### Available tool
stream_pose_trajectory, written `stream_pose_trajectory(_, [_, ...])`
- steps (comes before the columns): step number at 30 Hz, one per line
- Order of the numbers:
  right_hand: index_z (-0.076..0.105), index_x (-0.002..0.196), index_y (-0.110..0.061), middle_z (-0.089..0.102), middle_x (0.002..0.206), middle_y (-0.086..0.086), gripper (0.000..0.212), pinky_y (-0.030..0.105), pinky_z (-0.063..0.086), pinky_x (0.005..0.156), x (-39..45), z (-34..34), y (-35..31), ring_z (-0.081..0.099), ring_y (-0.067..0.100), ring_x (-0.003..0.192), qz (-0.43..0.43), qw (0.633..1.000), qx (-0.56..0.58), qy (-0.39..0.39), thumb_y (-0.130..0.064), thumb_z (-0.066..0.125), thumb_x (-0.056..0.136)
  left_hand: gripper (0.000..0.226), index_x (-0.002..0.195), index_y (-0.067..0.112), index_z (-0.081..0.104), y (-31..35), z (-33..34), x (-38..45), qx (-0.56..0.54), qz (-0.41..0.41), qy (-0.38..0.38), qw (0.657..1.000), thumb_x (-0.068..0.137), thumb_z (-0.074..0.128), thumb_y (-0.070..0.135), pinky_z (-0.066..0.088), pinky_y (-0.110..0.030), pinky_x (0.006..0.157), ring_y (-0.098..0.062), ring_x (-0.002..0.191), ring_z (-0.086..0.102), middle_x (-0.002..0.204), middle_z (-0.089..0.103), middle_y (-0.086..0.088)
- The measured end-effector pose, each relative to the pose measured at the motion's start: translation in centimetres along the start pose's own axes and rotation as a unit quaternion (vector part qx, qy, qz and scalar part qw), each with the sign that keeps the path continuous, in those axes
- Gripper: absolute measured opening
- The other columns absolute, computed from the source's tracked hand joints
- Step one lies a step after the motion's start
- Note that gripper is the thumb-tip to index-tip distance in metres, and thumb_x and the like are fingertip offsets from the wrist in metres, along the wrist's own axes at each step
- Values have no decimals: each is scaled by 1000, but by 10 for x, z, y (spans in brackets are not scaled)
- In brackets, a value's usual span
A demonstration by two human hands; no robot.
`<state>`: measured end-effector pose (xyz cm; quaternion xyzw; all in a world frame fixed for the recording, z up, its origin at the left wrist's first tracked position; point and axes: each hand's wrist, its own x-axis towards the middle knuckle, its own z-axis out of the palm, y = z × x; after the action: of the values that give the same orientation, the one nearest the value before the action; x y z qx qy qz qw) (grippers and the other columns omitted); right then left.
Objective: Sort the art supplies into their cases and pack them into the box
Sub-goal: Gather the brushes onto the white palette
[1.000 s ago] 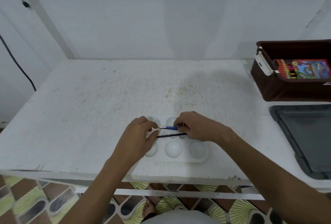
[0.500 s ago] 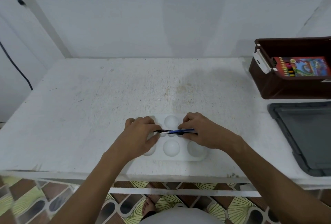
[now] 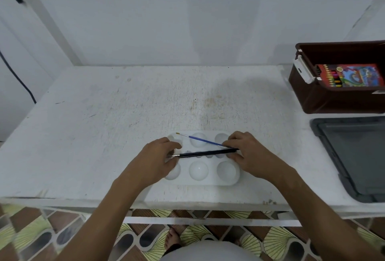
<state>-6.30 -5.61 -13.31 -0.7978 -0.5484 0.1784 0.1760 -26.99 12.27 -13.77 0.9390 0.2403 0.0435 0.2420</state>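
A white paint palette (image 3: 208, 178) with round wells lies near the table's front edge. Across it lie a thin blue paintbrush (image 3: 203, 140) and a thicker black paintbrush (image 3: 206, 153). My left hand (image 3: 155, 159) pinches the black brush at its bristle end on the palette's left side. My right hand (image 3: 248, 152) holds the handle ends of both brushes at the palette's right side. The blue brush's tip points up and left, free of my left hand.
A brown box (image 3: 333, 98) stands at the back right with a colourful crayon pack (image 3: 350, 75) inside. Its grey lid (image 3: 354, 156) lies flat in front of it at the right edge. The white table (image 3: 125, 114) ends just below the palette.
The two brushes, held close together before, have spread apart: the blue brush's tip has swung up and left out of my left hand. Both hands stay over the palette.
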Motion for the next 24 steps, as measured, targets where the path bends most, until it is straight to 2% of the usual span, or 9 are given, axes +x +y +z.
stream_pose_trajectory(2, [63, 120, -19, 58, 111, -3, 29, 16, 32, 83, 3, 1, -3, 44, 13, 96, -11, 1000, -1, -1, -12, 56, 92, 41, 125, 19, 59, 1, -1, 1, -19, -14, 0, 1000, 85, 68, 21, 40, -12, 78, -6, 87, 50, 102, 52, 8])
stream_pose_trajectory(4, [66, 116, -19, 61, 110, -3, 29, 19, 36, 82, 4, 0, -5, 46, 15, 92, -25, 1000, -8, -5, -8, 55, 91, 52, 130, 21, 53, 1, -2, 2, -26, -15, 9, 1000, 82, 72, 26, 44, -21, 85, -9, 95, 48, 109, 48, 6])
stream_pose_trajectory(7, [68, 112, -21, 62, 109, -5, 31, 21, 38, 82, 4, 0, -6, 48, 16, 91, -44, 999, 0, -11, -4, 56, 89, 63, 138, 25, 47, -1, -3, 6, 24, 5, -5, 1000, 81, 66, 43, 40, -32, 92, -17, 107, 43, 124, 44, 1])
stream_pose_trajectory(9, [68, 112, -21, 62, 109, -7, 30, 16, 37, 80, 2, -1, -6, 48, 14, 92, -48, 999, 6, -12, -5, 56, 90, 57, 133, 26, 54, 0, -3, 8, 53, 11, -26, 998, 80, 57, 47, 37, -37, 94, -20, 111, 44, 128, 46, 2])
stream_pose_trajectory(12, [67, 114, -21, 61, 108, -8, 25, 9, 34, 77, 0, -2, -5, 49, 10, 92, -36, 999, 22, -4, -17, 60, 91, 31, 116, 28, 67, 3, -1, 7, 52, 28, -16, 998, 86, 62, 34, 35, -37, 91, -18, 106, 49, 116, 55, 3])
stream_pose_trajectory(14, [66, 116, -19, 59, 105, -8, 27, 7, 34, 75, -2, 0, -3, 49, 6, 91, -23, 999, 31, 5, -24, 61, 90, 23, 109, 29, 70, 3, 0, 5, 46, 39, -6, 998, 87, 63, 27, 36, -37, 89, -18, 101, 50, 109, 58, 4])
stream_pose_trajectory(18, [65, 118, -19, 53, 97, -13, 29, 5, 34, 72, -8, 3, 1, 47, 1, 88, -5, 999, 28, 16, -27, 60, 91, 23, 109, 27, 70, 3, 2, 4, 30, 24, 1, 999, 86, 65, 26, 34, -37, 90, -17, 104, 49, 112, 56, 4])
stream_pose_trajectory(24, [68, 114, -23, 55, 97, -6, 25, 7, 35, 72, -11, 5, 4, 47, 5, 89, 10, 999, 38, 17, -29, 60, 90, 25, 111, 26, 69, 2, 3, 3, 31, 5, 1, 1000, 87, 65, 27, 31, -35, 90, -17, 108, 47, 116, 53, 3])
